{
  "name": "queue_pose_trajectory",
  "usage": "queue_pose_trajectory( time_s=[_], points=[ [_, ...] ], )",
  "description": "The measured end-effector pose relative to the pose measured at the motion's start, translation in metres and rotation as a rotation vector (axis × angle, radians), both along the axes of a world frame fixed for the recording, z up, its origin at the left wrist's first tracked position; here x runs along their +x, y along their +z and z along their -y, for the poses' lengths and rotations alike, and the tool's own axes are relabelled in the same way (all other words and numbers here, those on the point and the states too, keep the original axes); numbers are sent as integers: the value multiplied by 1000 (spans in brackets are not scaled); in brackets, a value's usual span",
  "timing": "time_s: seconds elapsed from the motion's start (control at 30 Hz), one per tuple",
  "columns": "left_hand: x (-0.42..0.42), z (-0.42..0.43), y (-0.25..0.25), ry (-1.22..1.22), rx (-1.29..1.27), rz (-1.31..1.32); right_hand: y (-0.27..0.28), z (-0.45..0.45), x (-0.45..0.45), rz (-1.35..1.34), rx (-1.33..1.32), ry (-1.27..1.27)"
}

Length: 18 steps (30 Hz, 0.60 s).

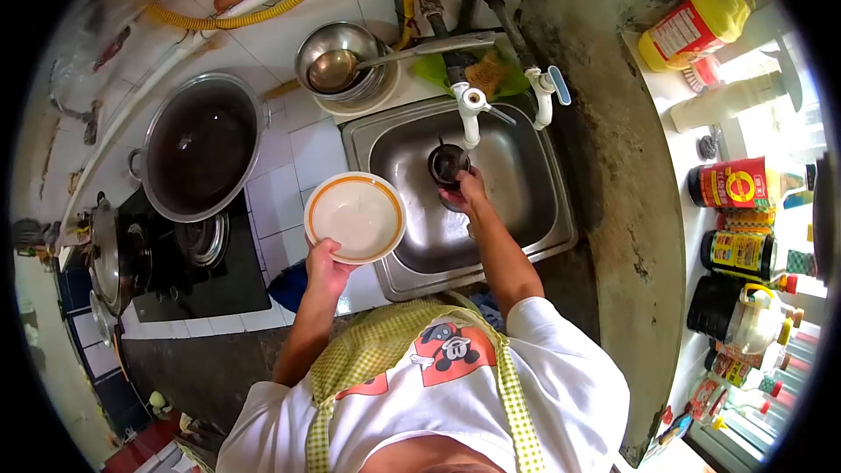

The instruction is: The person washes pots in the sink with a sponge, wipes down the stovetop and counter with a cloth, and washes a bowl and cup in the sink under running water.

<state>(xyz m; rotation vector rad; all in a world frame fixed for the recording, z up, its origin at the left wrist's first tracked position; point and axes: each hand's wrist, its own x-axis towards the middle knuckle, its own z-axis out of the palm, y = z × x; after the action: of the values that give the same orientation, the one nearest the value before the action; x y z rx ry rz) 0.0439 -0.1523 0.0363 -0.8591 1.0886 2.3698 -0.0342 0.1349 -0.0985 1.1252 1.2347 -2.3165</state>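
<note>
A white bowl (355, 217) with an orange band inside its rim is tilted over the sink's left edge. My left hand (328, 268) is closed on its near rim, thumb on top. Over the sink basin (508, 201), my right hand (469, 193) grips a small dark round cup-like vessel (448, 164) by its near side. This vessel sits right below the spout of the white tap (471, 114). Whether water is running into it I cannot make out clearly. The fingertips of my right hand are partly hidden.
Left of the sink stand a stack of metal bowls with a ladle (333, 72) across it, a large pot (203, 147) and a black stove (206, 271). A second tap (545, 92) hangs at the back. Bottles and jars (734, 182) line the right ledge.
</note>
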Motion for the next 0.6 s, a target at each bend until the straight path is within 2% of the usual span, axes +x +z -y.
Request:
queue_pose_trajectory(
  time_s=[0.1, 0.2, 0.33, 0.4, 0.47, 0.53, 0.57, 0.6],
  points=[
    [4, 3, 2, 49, 1, 41, -34, 4, -8, 55, 23, -104],
    [7, 6, 7, 89, -43, 86, -62, 4, -10, 54, -61, -228],
    [10, 9, 12, 68, -85, 79, -89, 3, -9, -69, -227, -190],
    [10, 8, 11, 38, -116, 85, -74, 4, -11, 20, -224, -165],
    [10, 10, -2, 65, -36, 46, -48, 1, -10, 108, -216, -147],
    [8, 4, -2, 36, -47, 64, -26, -4, -10, 289, -60, -123],
    [6, -1, -2, 11, -63, 80, -47, -11, -7, 286, -51, -123],
    [4, -6, -5, 14, -54, 75, -90, -22, -3, 234, 376, -106]
  ],
)
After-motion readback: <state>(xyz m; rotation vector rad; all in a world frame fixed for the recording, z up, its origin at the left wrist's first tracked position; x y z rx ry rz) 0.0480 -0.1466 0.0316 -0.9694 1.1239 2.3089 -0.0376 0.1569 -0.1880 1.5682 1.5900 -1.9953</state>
